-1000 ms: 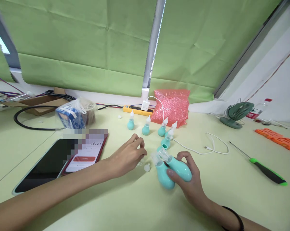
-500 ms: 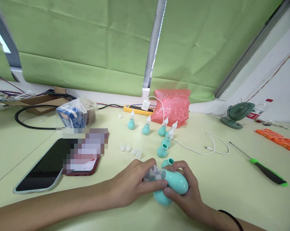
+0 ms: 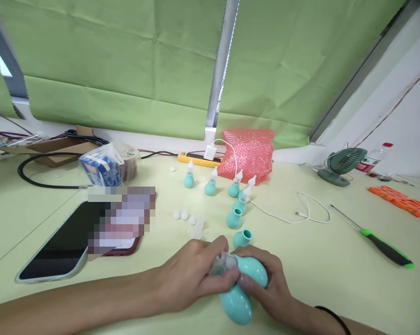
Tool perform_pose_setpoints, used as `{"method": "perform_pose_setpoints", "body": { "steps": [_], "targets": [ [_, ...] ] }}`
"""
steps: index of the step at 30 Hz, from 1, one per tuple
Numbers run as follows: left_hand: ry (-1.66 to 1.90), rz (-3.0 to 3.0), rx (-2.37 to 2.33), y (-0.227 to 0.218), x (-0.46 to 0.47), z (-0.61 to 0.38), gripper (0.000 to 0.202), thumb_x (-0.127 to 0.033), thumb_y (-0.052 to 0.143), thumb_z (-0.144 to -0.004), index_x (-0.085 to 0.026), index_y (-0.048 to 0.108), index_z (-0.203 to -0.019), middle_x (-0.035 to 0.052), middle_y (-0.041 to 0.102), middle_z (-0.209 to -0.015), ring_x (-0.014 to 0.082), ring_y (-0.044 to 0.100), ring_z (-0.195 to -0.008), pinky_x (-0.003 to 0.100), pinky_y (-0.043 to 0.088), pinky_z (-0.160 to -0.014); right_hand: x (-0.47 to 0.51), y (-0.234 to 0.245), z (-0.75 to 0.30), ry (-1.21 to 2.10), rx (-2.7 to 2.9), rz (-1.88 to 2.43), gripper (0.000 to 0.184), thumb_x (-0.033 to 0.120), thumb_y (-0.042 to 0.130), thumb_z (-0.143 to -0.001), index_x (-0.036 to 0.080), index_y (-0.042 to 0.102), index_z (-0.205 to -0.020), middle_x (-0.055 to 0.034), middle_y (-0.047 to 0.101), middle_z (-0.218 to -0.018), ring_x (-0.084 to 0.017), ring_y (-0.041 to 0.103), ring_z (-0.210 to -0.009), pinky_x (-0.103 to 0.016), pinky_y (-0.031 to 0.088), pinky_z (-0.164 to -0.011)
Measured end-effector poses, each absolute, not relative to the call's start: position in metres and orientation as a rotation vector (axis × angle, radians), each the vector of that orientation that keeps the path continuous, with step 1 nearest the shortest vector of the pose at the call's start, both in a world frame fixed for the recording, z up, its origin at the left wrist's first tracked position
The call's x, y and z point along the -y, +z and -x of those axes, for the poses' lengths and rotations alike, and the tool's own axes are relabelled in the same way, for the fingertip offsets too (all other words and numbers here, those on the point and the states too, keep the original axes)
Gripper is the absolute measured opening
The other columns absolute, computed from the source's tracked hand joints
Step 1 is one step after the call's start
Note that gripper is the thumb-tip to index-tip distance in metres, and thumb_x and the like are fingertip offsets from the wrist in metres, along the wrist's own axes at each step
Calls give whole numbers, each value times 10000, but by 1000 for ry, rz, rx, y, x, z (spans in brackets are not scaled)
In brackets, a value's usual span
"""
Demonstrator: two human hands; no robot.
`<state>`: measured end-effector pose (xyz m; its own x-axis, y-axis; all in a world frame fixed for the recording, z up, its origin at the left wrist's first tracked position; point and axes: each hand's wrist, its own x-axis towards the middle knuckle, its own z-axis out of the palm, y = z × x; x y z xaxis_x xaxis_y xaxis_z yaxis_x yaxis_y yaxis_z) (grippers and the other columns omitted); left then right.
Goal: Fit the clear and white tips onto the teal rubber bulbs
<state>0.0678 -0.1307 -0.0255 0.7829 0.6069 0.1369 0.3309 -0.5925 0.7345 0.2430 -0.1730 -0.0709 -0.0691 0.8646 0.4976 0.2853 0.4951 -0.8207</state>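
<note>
My right hand [image 3: 265,291] is wrapped round a teal rubber bulb [image 3: 253,270]. A second teal bulb [image 3: 236,304] lies under it against the same hand. My left hand [image 3: 196,274] pinches the clear plastic tip [image 3: 223,263] at the mouth of the upper bulb. Just beyond my fingers stand two open teal bulbs without tips [image 3: 242,238] [image 3: 234,218]. Several small white caps [image 3: 189,217] lie on the table to the left of them. Farther back stand several teal bulbs with white tips [image 3: 210,184].
A dark tablet [image 3: 56,244] and a phone [image 3: 121,228] lie at the left. A pink bubble-wrap bag [image 3: 248,156], a yellow power strip [image 3: 197,160] and a white cable [image 3: 300,211] are behind. A green-handled screwdriver [image 3: 380,244], a small fan [image 3: 342,165] and orange parts [image 3: 401,202] are at the right.
My left hand came from the white caps over to the bulb in my right hand and took hold of its clear tip. Both hands drew nearer to me.
</note>
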Motion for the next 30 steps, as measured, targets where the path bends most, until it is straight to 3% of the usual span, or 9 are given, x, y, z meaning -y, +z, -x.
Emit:
{"method": "perform_pose_setpoints", "body": {
  "steps": [5,9,17,22,27,30],
  "targets": [
    [582,-2352,-583,-27,127,-69,219,-293,418,-801,-182,294,-659,-65,292,-523,69,263,-448,178,216,-411,175,-75,-248,646,1722,1027,214,276,584,-713,201,566,-913,-55,627,-813,-174,596,-690,-271,508,-614],
    [619,-2408,-533,-28,126,-69,245,-254,422,-783,-184,260,-612,-66,236,-506,65,222,-429,191,193,-405,177,-80,-253,517,1822,990,340,234,605,-707,253,513,-1034,-52,607,-919,-187,593,-812,-282,504,-703],
    [529,-2466,-579,-30,130,-70,207,-228,421,-766,-169,333,-589,-68,248,-468,58,219,-394,183,193,-379,177,-71,-249,450,1929,963,310,238,614,-688,261,524,-984,-34,629,-803,-177,601,-708,-269,513,-633],
    [366,-2547,-440,-22,126,-66,259,-288,381,-831,-152,417,-613,-58,297,-467,64,248,-401,178,237,-403,177,-58,-251,649,2006,993,132,251,581,-712,229,562,-840,-7,587,-653,-133,543,-559,-222,474,-513],
    [290,-2569,-277,-15,128,-62,191,-262,404,-830,-157,488,-695,-49,376,-480,73,279,-403,175,265,-405,176,-50,-254,1062,1942,920,191,315,621,-659,224,539,-806,45,469,-554,-82,399,-441,-183,378,-408],
    [276,-2518,-212,-14,134,-61,175,-279,429,-823,-167,501,-709,-49,395,-478,75,292,-399,173,259,-383,173,-46,-255,1429,1942,856,199,376,598,-652,183,552,-668,62,367,-493,-61,298,-415,-171,318,-383]
  ]
}}
